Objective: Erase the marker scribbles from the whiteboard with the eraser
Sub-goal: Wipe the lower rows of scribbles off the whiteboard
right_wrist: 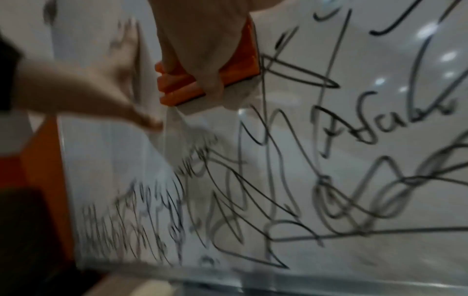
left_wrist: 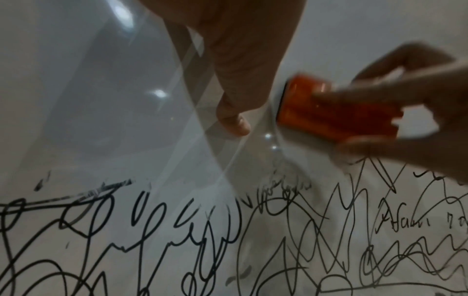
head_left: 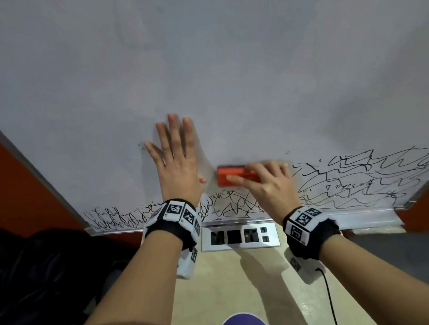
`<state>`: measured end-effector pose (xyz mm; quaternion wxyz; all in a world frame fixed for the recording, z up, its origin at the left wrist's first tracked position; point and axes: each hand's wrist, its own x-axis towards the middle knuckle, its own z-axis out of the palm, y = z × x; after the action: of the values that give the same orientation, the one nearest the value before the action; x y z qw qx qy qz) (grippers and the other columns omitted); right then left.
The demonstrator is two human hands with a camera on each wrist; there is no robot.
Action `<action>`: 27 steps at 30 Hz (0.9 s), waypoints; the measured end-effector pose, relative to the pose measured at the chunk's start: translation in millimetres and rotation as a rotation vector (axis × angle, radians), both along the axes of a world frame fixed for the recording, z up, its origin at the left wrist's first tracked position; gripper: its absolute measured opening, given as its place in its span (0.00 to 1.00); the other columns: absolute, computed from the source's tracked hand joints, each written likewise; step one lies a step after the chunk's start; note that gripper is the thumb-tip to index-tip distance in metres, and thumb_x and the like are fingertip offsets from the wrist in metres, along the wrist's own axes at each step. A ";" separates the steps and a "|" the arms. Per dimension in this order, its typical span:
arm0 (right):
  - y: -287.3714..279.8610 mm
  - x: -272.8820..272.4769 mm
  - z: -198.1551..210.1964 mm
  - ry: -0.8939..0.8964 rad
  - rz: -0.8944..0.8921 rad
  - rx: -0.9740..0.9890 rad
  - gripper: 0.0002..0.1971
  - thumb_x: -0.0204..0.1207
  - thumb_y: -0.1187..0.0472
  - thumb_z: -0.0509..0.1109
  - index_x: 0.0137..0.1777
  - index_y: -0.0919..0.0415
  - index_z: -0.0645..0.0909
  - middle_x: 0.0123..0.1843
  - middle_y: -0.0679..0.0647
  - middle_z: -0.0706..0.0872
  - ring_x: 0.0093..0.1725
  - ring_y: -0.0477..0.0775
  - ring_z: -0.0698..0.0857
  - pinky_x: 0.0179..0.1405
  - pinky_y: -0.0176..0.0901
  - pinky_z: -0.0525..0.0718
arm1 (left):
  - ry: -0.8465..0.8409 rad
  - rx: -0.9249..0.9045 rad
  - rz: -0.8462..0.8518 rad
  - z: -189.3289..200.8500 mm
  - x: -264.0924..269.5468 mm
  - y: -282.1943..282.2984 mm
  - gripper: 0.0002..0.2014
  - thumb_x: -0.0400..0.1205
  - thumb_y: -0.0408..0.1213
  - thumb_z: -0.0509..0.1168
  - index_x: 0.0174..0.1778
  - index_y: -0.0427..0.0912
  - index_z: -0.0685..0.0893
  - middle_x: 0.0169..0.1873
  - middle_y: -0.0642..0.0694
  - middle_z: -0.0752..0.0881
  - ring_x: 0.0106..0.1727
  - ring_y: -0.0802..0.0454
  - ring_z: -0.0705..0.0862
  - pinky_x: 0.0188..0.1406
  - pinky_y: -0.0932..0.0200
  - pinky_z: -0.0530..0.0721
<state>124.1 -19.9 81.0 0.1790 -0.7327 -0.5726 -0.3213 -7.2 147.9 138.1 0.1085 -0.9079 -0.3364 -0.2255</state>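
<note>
The whiteboard (head_left: 226, 71) fills the upper view, wiped blank above. Black marker scribbles (head_left: 363, 176) run in a band along its bottom edge, also in the left wrist view as scribbles (left_wrist: 177, 240) and in the right wrist view as scribbles (right_wrist: 278, 180). My right hand (head_left: 266, 181) grips the orange eraser (head_left: 231, 177) against the board, just above the middle scribbles; it shows blurred as the eraser (left_wrist: 329, 114) and the eraser (right_wrist: 182, 86). My left hand (head_left: 174, 160) lies flat on the board with fingers spread, just left of the eraser.
A metal tray ledge (head_left: 354, 219) runs under the board's bottom edge. Below it sits a socket panel (head_left: 239, 236) in a beige counter (head_left: 225, 284). Orange wall (head_left: 1, 179) flanks the board. A dark bag (head_left: 37, 278) is at lower left, and a black cable (head_left: 331, 302) hangs from my right wrist.
</note>
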 end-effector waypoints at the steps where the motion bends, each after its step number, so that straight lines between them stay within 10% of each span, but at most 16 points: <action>1: 4.7 -0.9 7.8 0.019 -0.049 0.084 0.31 0.71 0.66 0.80 0.70 0.38 0.81 0.59 0.53 0.84 0.49 0.60 0.79 0.49 0.54 0.71 | 0.000 0.004 -0.002 -0.3 0.0 0.7 0.80 0.57 0.55 0.85 0.83 0.38 0.26 0.83 0.33 0.31 0.85 0.29 0.39 0.82 0.25 0.45; 8: -11.3 -2.2 -44.3 0.026 0.093 -0.247 0.33 0.63 0.63 0.86 0.64 0.33 0.84 0.55 0.47 0.81 0.54 0.55 0.74 0.56 0.53 0.68 | -0.029 -0.014 -0.039 1.1 -4.1 3.3 0.81 0.57 0.53 0.86 0.83 0.42 0.24 0.84 0.36 0.33 0.84 0.36 0.31 0.82 0.30 0.37; 14: 3.4 -11.0 -19.5 0.103 -0.060 0.069 0.30 0.72 0.69 0.75 0.69 0.38 0.82 0.61 0.55 0.84 0.53 0.60 0.76 0.50 0.54 0.68 | -0.001 0.005 -0.040 0.8 -7.1 4.4 0.80 0.57 0.59 0.84 0.83 0.42 0.24 0.85 0.36 0.33 0.86 0.33 0.36 0.84 0.29 0.42; 27: 6.4 -7.3 -27.0 0.052 0.027 0.047 0.29 0.69 0.67 0.81 0.66 0.38 0.84 0.57 0.52 0.85 0.51 0.57 0.76 0.49 0.53 0.71 | -0.039 0.005 -0.054 -0.2 -6.4 2.4 0.81 0.57 0.55 0.86 0.83 0.43 0.23 0.85 0.37 0.38 0.87 0.31 0.41 0.84 0.28 0.44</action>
<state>116.8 -13.5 54.0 0.2153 -0.7284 -0.5700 -0.3132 -13.7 150.3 137.9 0.0980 -0.9118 -0.3133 -0.2467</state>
